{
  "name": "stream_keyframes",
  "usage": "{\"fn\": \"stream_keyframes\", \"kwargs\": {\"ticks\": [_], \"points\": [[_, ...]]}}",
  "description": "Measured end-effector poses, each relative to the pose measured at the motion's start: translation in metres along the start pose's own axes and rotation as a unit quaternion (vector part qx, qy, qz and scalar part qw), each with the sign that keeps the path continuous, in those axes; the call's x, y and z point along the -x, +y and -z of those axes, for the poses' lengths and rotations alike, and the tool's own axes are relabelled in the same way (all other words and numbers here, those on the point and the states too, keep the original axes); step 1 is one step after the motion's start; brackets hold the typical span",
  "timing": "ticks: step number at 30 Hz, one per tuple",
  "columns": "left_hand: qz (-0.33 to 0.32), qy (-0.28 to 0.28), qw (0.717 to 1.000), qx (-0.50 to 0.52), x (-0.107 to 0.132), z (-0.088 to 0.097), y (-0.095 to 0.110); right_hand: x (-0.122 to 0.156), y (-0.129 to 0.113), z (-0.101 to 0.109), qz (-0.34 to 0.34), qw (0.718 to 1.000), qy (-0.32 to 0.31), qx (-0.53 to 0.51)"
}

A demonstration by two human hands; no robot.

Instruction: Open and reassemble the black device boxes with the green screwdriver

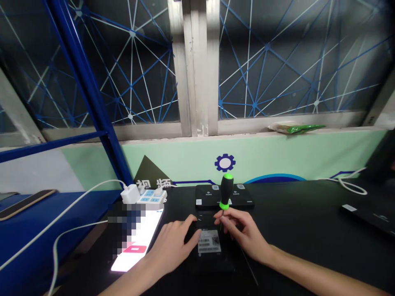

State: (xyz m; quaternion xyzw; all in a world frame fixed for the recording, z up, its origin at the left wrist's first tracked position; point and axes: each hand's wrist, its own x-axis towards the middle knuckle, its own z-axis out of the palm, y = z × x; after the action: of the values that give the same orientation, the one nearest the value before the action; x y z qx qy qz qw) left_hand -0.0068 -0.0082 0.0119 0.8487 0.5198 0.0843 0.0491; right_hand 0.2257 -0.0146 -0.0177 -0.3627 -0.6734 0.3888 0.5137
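A screwdriver (227, 188) with a black and bright green handle stands nearly upright, handle up. The fingers of my right hand (243, 232) are closed around its thin shaft, and its tip is hidden. Beneath it lies a flat black device (212, 263) bearing a white printed label (209, 241). My left hand (175, 236) rests at the device's left side, thumb and forefinger apart, touching its edge. Some tiny light marks show on the dark surface between the hands, too small to name.
Behind the screwdriver lie black boxes (206, 196). A lit phone (138, 242) is left of my left hand, near a power strip (151, 196) with white cables. Another black box (367, 218) lies far right. A green packet (300, 129) sits on the windowsill.
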Motion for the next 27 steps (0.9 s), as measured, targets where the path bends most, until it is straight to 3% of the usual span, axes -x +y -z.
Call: {"fn": "stream_keyframes", "kwargs": {"ticks": [8, 20, 27], "points": [[0.000, 0.000, 1.000, 0.009, -0.0006, -0.0032, -0.0027, -0.0031, 0.0044, -0.0032, -0.046, 0.994, 0.041, -0.091], [-0.007, -0.007, 1.000, 0.002, -0.0006, -0.0006, -0.0011, 0.0006, 0.0006, 0.0002, -0.009, 0.997, 0.016, -0.070], [-0.011, -0.004, 1.000, 0.016, -0.0009, -0.0020, -0.0025, 0.0019, 0.0053, -0.0003, 0.033, 0.992, 0.091, -0.083]]}}
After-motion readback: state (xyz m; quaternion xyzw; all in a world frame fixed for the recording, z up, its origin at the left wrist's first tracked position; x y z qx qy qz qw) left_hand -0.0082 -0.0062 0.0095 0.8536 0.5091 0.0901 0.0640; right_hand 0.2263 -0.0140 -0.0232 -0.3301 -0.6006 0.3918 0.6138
